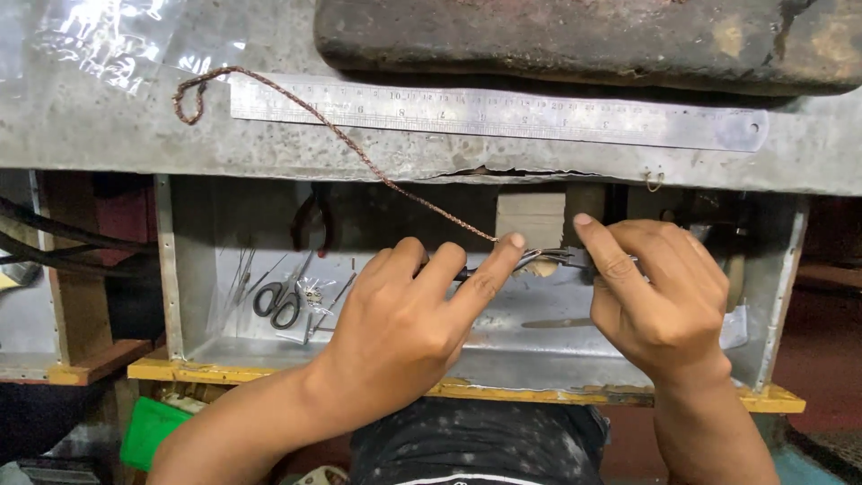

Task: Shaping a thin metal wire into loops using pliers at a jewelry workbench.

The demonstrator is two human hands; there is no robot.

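Observation:
A thin braided reddish-brown chain (341, 139) runs from a small loop on the metal bench top down to my hands. My left hand (409, 310) pinches the chain's near end, index finger stretched toward the joint. My right hand (660, 296) grips a small metal tool (561, 259), apparently pliers or tweezers, whose tips meet the chain end between my two hands. Both hands hover over an open metal-lined drawer (539, 355).
A long steel ruler (503, 112) lies on the bench top (108, 135) below a dark worn block (584, 36). Scissors (278, 301), thin needle tools and a small plastic bag lie in the drawer's left part. Clear plastic bags (99, 36) sit at top left.

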